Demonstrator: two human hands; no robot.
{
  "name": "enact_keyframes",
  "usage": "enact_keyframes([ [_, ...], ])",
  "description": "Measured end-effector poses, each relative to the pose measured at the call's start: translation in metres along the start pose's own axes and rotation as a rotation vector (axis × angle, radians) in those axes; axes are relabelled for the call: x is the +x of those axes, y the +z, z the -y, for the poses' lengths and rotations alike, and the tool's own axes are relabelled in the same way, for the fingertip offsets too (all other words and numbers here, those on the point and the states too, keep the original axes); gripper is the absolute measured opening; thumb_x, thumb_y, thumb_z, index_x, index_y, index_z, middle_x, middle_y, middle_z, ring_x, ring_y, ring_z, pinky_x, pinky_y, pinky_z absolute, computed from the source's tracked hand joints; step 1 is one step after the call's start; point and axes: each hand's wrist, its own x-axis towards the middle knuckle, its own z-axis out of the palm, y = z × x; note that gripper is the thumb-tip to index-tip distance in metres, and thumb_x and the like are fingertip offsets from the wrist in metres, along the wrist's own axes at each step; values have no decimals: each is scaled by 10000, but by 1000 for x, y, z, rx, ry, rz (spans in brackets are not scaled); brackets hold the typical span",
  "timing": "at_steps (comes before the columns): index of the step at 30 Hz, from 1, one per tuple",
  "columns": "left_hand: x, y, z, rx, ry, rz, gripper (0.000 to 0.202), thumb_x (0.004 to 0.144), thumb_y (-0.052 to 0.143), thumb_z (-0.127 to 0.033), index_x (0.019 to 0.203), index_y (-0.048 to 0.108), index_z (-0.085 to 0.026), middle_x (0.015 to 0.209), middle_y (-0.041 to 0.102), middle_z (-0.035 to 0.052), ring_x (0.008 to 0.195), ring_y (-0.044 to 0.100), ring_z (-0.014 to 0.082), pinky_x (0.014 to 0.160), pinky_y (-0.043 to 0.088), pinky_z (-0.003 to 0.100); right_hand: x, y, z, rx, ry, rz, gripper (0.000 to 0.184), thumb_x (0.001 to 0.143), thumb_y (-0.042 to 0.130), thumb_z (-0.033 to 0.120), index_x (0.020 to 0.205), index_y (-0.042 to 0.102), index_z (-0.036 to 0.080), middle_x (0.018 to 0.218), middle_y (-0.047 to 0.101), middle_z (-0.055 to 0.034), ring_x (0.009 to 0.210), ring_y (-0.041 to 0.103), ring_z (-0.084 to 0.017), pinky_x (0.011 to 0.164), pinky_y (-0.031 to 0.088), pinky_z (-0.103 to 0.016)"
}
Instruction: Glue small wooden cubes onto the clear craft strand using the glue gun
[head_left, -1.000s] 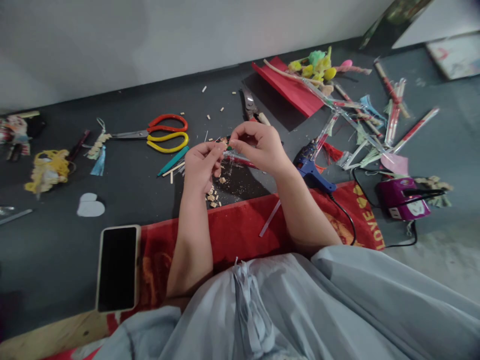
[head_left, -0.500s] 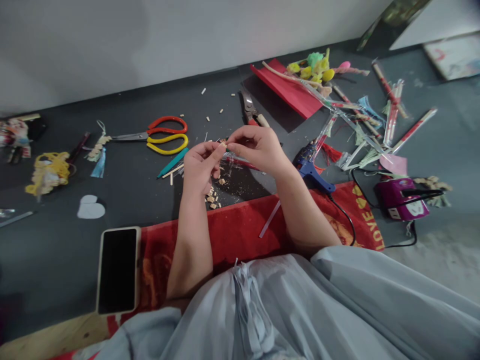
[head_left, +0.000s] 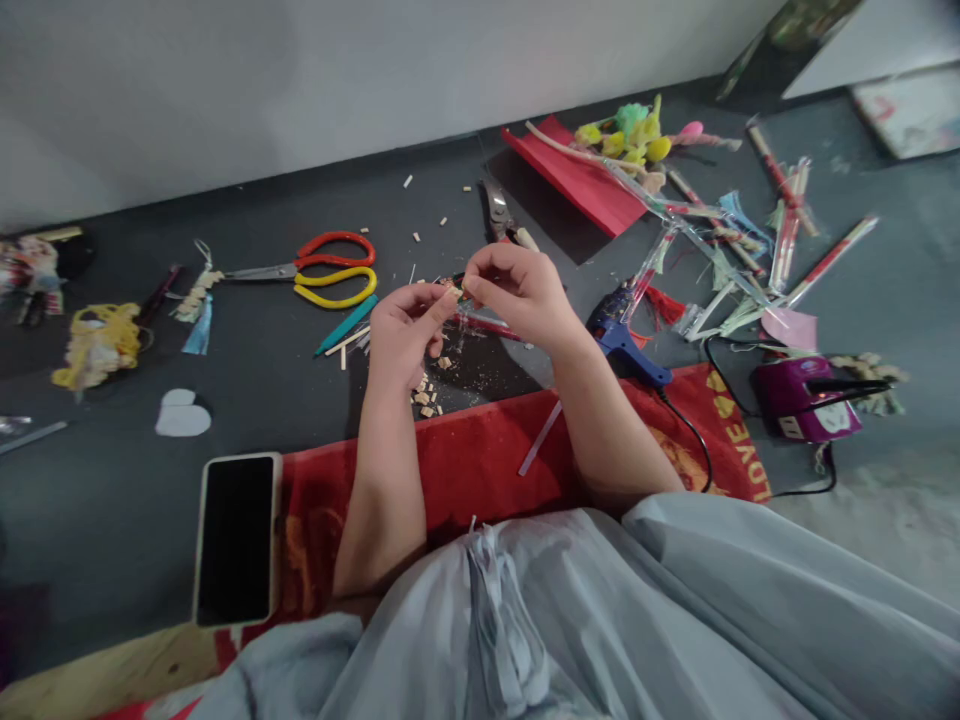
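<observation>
My left hand (head_left: 407, 328) pinches a tiny pale piece (head_left: 456, 292) between thumb and forefinger, too small to make out its kind. Close against it, the thumb and forefinger of my right hand (head_left: 517, 295) are also pinched together; what they hold, if anything, is mostly hidden. Under my hands lie small cut wooden bits (head_left: 424, 398) and pale crumbs. Pliers (head_left: 496, 212) with red on the handle rest just beyond my right hand. Left of my left hand are a teal pen-like tool (head_left: 346, 325) and scissors (head_left: 300, 270) with one red and one yellow handle loop.
A blue glue gun (head_left: 626, 345) lies right of my right forearm, its cord running to a purple power socket (head_left: 806, 398). Red paper (head_left: 577, 175), wrapped sticks and tassels spread at the back right. A phone (head_left: 237, 540) lies front left beside a red towel (head_left: 480, 465).
My right hand has shifted slightly to the right, opening a small gap between the fingertips of both hands. My left hand has barely moved.
</observation>
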Motion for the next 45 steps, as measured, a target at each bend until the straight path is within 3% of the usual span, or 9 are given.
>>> enact_keyframes([
  [5,1,-3,3,23,30,-9,340,517,854,-400,692,676,-170,528,563,-58,335,391,4,265,279,135,2,4,-4,73,72,-49,205,847,569,339,751,584,158,656,575,17,567,499,-57,534,412,-209],
  [12,4,-5,11,193,212,9,261,644,784,-408,759,692,-192,567,600,-46,359,468,21,288,345,129,3,6,-4,57,110,-61,183,766,667,314,690,622,153,552,563,33,507,509,-68,485,401,-217],
  [17,2,-2,7,58,213,-14,277,607,807,-406,745,690,-197,582,615,-31,388,498,41,288,343,145,3,7,-2,197,92,-102,264,765,673,412,716,637,156,604,613,22,542,557,-68,538,476,-220],
  [21,1,-1,2,-28,188,-33,315,576,814,-441,746,695,-204,596,626,-26,374,491,42,278,324,156,1,9,-2,226,47,-70,310,675,754,432,768,672,148,712,664,3,642,613,-80,608,519,-222],
  [28,3,-4,8,82,264,27,236,650,782,-402,776,705,-218,641,654,-32,388,523,37,316,386,145,-1,9,-2,94,-28,-97,257,728,711,413,780,690,162,774,693,-11,720,641,-104,678,549,-253],
  [37,2,-6,9,184,402,-50,154,662,784,-327,741,721,-211,682,692,-26,388,523,27,347,411,144,-2,7,-1,-92,-131,-110,234,792,650,393,780,700,165,780,701,-23,717,637,-112,671,536,-265],
  [45,0,-2,8,210,372,-97,206,661,776,-369,786,739,-209,689,701,-11,393,535,37,356,436,151,-1,13,-7,-46,-37,-156,187,764,677,342,782,688,156,746,693,-15,679,625,-108,652,531,-269],
])
